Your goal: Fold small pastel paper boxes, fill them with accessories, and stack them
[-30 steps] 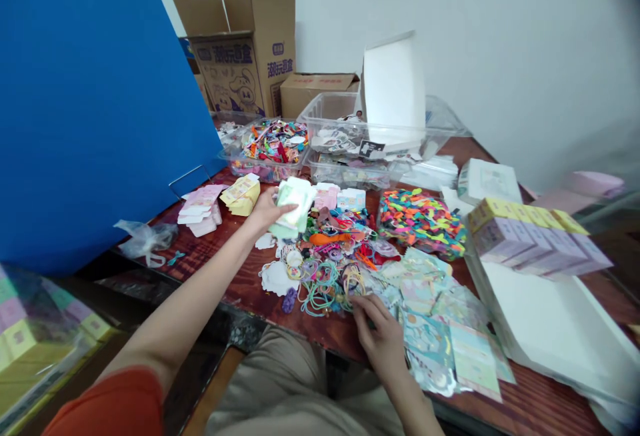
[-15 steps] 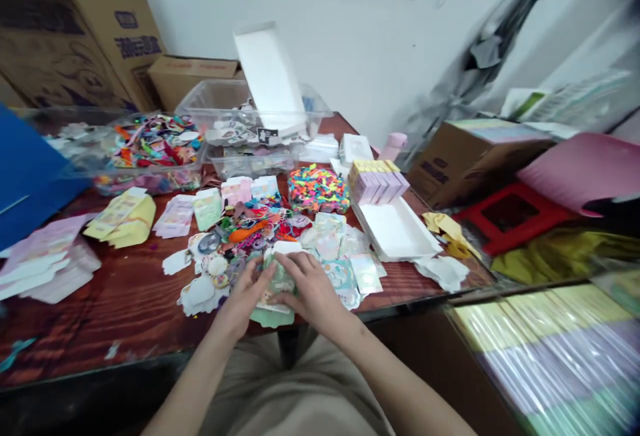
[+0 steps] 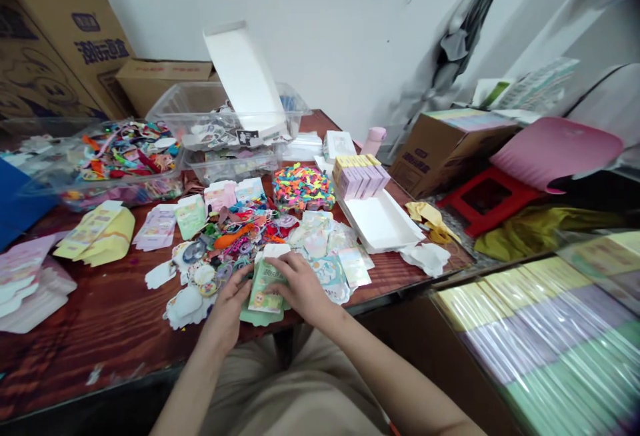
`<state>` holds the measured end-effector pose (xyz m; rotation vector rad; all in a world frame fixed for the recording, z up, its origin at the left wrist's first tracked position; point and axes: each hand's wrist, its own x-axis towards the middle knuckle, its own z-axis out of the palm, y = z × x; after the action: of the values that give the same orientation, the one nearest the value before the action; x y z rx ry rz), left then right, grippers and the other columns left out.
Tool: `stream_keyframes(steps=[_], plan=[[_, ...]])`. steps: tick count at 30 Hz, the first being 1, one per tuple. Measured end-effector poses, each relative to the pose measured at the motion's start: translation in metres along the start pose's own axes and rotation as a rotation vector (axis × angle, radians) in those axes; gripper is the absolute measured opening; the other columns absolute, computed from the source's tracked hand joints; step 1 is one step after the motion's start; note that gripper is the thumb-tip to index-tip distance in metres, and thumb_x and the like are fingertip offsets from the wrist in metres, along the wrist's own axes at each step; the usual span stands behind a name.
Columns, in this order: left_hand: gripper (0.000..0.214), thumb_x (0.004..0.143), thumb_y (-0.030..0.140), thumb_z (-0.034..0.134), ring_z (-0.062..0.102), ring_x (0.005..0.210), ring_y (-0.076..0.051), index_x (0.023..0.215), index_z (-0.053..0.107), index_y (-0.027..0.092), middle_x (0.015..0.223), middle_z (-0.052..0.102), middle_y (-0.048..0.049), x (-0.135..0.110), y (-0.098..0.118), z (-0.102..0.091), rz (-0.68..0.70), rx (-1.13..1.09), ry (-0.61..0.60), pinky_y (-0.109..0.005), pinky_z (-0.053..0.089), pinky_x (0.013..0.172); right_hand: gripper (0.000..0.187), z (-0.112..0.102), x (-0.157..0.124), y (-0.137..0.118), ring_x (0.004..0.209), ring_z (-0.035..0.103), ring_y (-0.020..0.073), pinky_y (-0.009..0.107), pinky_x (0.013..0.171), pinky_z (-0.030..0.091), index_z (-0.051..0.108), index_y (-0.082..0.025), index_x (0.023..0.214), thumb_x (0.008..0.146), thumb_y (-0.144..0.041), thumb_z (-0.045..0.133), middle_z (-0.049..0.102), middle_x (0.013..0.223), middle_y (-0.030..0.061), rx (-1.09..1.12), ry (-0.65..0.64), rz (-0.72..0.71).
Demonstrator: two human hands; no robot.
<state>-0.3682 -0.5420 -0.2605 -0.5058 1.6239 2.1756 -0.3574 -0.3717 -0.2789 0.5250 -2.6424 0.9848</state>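
Green paper packet (image 3: 263, 287) betw L hand (image 3: 227, 309), R hand (image 3: 303, 287)

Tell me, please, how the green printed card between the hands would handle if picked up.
The green printed card looks thin, so it is probably light and bends easily. Its smooth-looking face may slip slightly under the left hand and right hand.

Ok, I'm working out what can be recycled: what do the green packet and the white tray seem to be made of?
The green packet between the left hand and right hand looks like thin printed card, matte; its flat, creased edges suggest this, though a coating can't be ruled out. The white tray looks like foam or thick card, matte, with chunky plain walls.
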Motion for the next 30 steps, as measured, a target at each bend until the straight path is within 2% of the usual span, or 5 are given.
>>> stream_keyframes(steps=[10,16,21,25,30], plan=[[0.06,0.051,0.035,0.079,0.071,0.073,-0.024,0.106,0.06,0.023,0.073,0.069,0.0006,0.002,-0.008,0.013,0.177,-0.055,0.171,-0.03,0.054,0.06,0.058,-0.009,0.006,-0.016,0.103,0.052,0.0244,0.04,0.09,0.051,0.055,-0.024,0.136,0.082,-0.029,0.076,0.053,0.115,0.0105,0.001,0.013,0.005],[0.058,0.052,0.033,0.075,0.068,0.066,-0.021,0.107,0.058,0.023,0.071,0.066,0.0017,0.001,-0.011,0.017,0.177,-0.064,0.237,-0.028,0.052,0.057,0.058,-0.012,0.0,-0.023,0.098,0.053,0.0244,0.04,0.086,0.052,0.056,-0.025,0.136,0.081,-0.021,0.076,0.056,0.104,0.0078,-0.008,0.003,0.03],[0.056,0.059,0.026,0.072,0.069,0.068,-0.02,0.112,0.057,0.023,0.079,0.07,-0.0007,0.002,-0.015,0.027,0.115,-0.181,0.275,-0.029,0.053,0.063,0.043,-0.008,-0.006,-0.031,0.096,0.052,0.0225,0.039,0.083,0.051,0.059,-0.026,0.13,0.088,-0.02,0.066,0.053,0.102,0.0072,0.057,0.162,0.017],[0.053,0.06,0.023,0.073,0.068,0.068,-0.016,0.111,0.06,0.02,0.086,0.071,-0.0021,0.002,-0.012,0.035,0.201,-0.277,0.344,-0.025,0.052,0.064,0.036,-0.004,-0.009,-0.047,0.104,0.053,0.0227,0.04,0.087,0.051,0.06,-0.026,0.126,0.092,-0.015,0.057,0.052,0.111,0.0092,0.093,0.322,-0.027],[0.059,0.057,0.029,0.077,0.067,0.073,-0.016,0.113,0.06,0.02,0.089,0.071,-0.0024,0.001,-0.005,0.033,0.254,-0.285,0.34,-0.027,0.052,0.068,0.035,-0.008,-0.012,-0.056,0.111,0.055,0.021,0.038,0.093,0.051,0.064,-0.028,0.118,0.09,-0.009,0.058,0.053,0.121,0.0086,0.258,0.36,-0.056]])
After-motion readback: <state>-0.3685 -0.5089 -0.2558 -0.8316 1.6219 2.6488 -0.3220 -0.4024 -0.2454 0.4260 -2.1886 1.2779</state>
